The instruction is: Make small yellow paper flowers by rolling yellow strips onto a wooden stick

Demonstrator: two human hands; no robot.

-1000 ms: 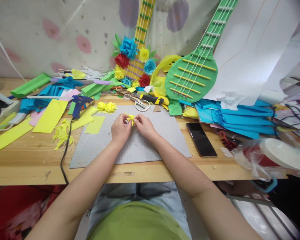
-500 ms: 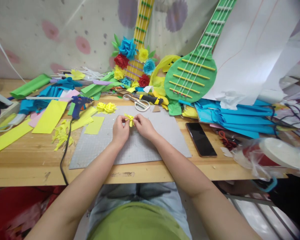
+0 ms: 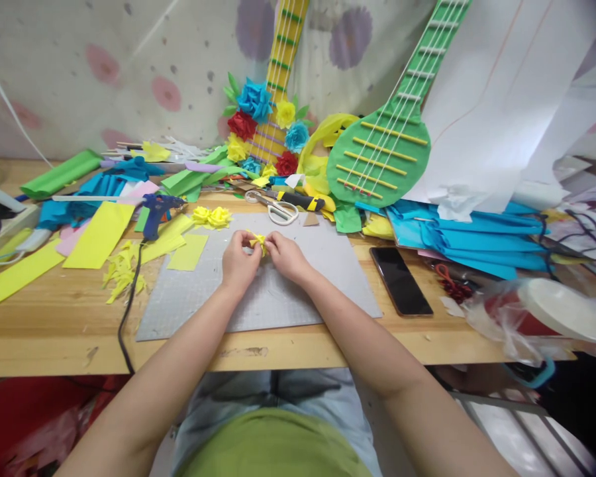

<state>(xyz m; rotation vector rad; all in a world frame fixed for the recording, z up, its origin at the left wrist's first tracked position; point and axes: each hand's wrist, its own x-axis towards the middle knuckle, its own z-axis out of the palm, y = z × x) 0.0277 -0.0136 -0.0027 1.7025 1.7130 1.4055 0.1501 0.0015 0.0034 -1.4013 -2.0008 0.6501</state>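
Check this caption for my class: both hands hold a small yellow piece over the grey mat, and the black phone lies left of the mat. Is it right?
Not quite: the head view shows the black phone lying right of the grey mat. The left hand and right hand do hold a small yellow piece over the mat.
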